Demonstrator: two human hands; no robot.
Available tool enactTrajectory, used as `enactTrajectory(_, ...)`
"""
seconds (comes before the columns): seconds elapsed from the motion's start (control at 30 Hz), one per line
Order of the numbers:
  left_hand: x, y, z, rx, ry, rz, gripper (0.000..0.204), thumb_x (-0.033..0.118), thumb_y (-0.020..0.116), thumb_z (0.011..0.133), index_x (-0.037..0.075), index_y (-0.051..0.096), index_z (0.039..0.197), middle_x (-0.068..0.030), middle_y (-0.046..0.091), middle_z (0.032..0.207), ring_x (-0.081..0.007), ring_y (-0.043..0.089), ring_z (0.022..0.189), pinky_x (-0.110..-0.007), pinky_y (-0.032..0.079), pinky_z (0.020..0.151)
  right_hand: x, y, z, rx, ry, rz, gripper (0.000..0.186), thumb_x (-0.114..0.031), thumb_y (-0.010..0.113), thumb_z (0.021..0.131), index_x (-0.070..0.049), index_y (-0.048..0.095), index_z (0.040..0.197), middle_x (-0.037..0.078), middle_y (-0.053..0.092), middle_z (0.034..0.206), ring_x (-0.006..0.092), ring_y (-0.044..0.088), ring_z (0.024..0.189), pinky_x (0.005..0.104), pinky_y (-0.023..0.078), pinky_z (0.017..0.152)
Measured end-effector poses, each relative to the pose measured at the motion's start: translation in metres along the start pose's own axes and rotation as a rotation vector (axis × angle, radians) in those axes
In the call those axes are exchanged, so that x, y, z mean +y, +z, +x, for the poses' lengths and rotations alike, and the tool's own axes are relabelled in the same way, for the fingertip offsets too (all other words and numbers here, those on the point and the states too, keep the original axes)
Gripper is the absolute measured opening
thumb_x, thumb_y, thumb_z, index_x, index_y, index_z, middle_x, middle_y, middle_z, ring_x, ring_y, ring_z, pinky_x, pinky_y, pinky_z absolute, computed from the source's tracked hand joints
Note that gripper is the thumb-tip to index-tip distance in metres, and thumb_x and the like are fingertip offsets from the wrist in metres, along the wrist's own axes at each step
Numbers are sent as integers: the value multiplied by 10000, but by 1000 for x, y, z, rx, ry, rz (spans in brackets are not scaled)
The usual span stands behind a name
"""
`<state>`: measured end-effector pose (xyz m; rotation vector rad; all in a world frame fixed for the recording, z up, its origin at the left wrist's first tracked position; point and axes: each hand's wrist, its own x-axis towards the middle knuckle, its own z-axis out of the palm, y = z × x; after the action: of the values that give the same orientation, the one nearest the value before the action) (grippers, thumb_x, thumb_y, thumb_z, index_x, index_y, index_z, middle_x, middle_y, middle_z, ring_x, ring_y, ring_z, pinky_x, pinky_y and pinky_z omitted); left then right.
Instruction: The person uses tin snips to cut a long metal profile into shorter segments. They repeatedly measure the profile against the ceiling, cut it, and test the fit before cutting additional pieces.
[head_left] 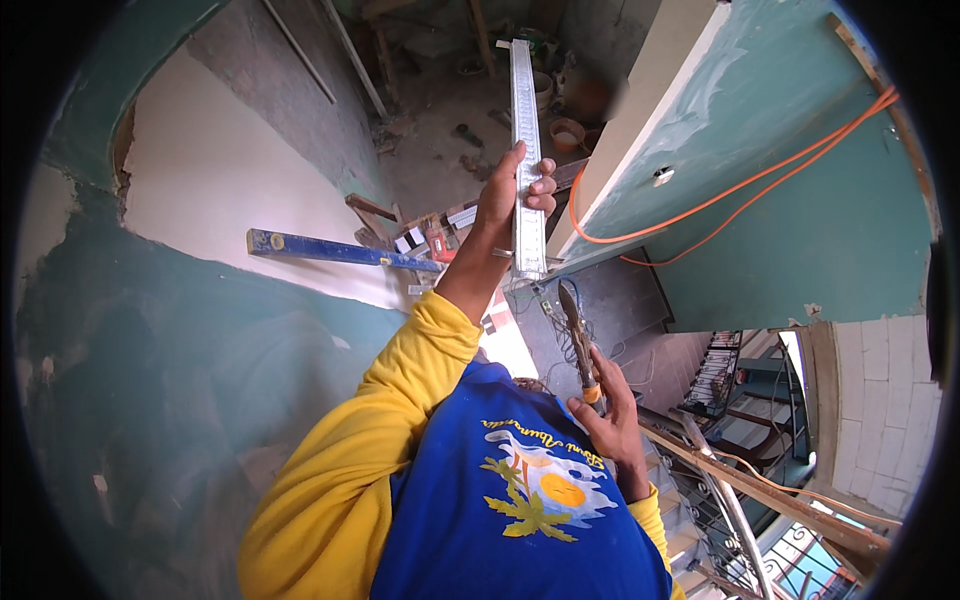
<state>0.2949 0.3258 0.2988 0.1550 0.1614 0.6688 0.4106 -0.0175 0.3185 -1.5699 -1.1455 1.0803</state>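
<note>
Above the floor, left hand [512, 195] grips a long, pale metal straightedge [526, 150].

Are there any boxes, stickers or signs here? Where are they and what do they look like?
Small red and white boxes: on the floor left of the left hand, flat and rectangular.
Blue spirit level: lying left of the boxes, long and narrow, with small yellow patches.
No signs or screens show.

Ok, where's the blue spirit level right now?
In the head view the blue spirit level lies left of centre against the white and green wall, ending near the scrap wood just left of the left hand, which grips the long metal straightedge.
</note>
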Motion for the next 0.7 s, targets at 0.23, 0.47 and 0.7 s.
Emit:
enactTrajectory(0.23, -5, 8, -5, -11, 66, 192, 393, 501, 518, 1123, 147, 447, 1279, -40, 570, 972, -67, 483, 646, -200, 420, 491, 10, 1, -4, 41, 115, 208, 819, -133, 780, 879, 25, 439, 1608, 157, 546, 1495, 244, 504, 1415, 387, 333, 1226)
enactTrajectory(0.47, -21, 30, -10, 83, 306, 366, 538, 624, 469, 1099, 141, 455, 1335, -43, 571, 995, -71, 483, 641, -211, 428, 518, 7, 1, -8, 66, 73, 217, 814, -129, 784, 877, 27, 447, 1601, 165, 558, 1467, 255, 528, 1387, 401, 361, 1205)
enactTrajectory(0.7, -16, 39, -13, 75, 359, 126, 552, 605, 538, 1076, 102, 489, 1298, -58, 609, 1129, -103, 564, 791, -222, 502, 570, -9, 0, -7, 100, -41, -82, 812, -149, 809, 853, 9, 489, 1582, 183, 593, 1372, 286, 605, 1300, 417, 475, 1109)
